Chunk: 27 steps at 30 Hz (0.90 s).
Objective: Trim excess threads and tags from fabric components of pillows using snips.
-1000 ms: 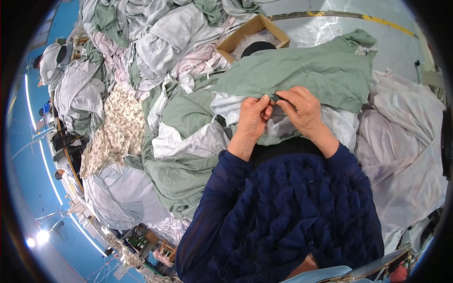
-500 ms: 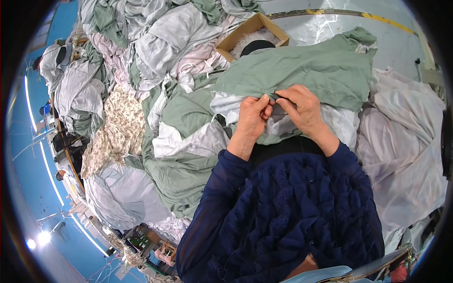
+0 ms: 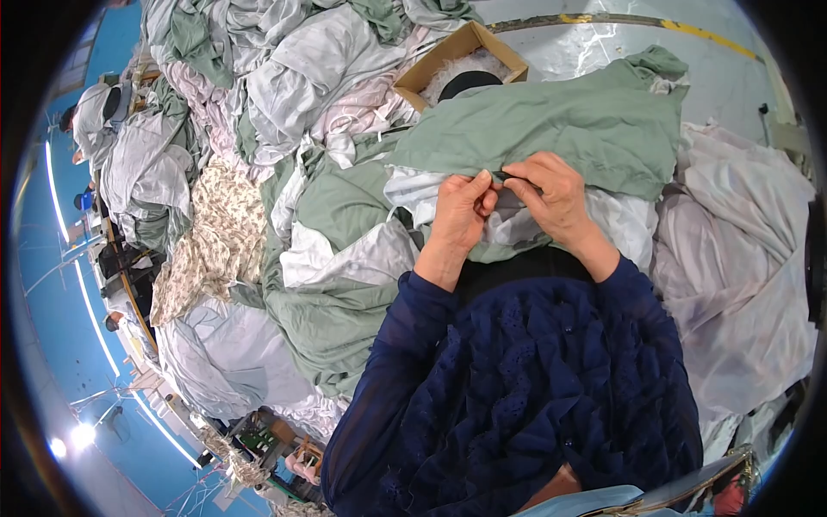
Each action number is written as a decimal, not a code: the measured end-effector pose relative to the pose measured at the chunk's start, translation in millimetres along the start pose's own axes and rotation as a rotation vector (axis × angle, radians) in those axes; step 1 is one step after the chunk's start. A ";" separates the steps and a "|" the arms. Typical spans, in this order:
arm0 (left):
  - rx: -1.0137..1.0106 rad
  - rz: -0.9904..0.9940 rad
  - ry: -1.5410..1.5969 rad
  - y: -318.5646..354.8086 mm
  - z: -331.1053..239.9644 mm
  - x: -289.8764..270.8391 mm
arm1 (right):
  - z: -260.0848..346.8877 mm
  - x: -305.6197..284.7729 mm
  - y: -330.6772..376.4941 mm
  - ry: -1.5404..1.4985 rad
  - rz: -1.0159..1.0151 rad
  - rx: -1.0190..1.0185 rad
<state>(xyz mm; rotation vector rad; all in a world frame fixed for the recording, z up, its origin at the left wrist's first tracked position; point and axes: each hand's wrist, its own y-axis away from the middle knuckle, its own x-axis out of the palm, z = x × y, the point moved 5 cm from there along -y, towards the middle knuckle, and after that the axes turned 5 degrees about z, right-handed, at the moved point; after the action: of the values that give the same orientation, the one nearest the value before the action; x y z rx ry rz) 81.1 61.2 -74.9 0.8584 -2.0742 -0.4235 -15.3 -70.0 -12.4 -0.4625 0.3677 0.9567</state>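
Observation:
A sage-green cloth (image 3: 551, 116) lies across my lap with white fabric (image 3: 413, 194) under its near edge. My left hand (image 3: 462, 214) is closed, thumb and forefinger pinching the green cloth's near edge. My right hand (image 3: 556, 198) is closed around a small, slim dark tool (image 3: 510, 176). Its tip points toward my left fingertips, at the cloth's edge. Fingers cover much of the tool, so its exact kind cannot be made out. Both hands are close together, their fingertips nearly touching.
Beyond the cloth stands an open cardboard box (image 3: 508, 59) holding a pale tangle and a black rounded thing (image 3: 469, 84). Heaped white, green and pink fabrics (image 3: 301, 69) fill the left, with a floral cloth (image 3: 220, 228). Pale sheer fabric (image 3: 732, 267) hangs at right. People work far left.
The dark tool shows more between my right thumb and forefinger, having shifted slightly in the grip. My left hand and the green cloth stay almost where they were.

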 end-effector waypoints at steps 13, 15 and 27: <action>0.007 -0.036 -0.015 5.6 -1.5 4.2 | -19.8 -18.7 13.4 -0.300 -0.100 0.162; 0.041 -0.065 -0.011 7.8 -2.1 5.7 | -23.2 -20.6 16.0 -0.305 -0.103 0.167; 0.165 -0.009 -0.103 11.1 2.8 10.9 | 0.7 -10.2 8.0 -0.157 0.035 0.020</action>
<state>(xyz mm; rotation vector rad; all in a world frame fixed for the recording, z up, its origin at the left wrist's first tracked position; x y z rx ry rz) 69.6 61.3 -64.1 0.9604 -2.2247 -0.3101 -27.3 -72.7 -8.5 -0.3612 0.2434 1.0154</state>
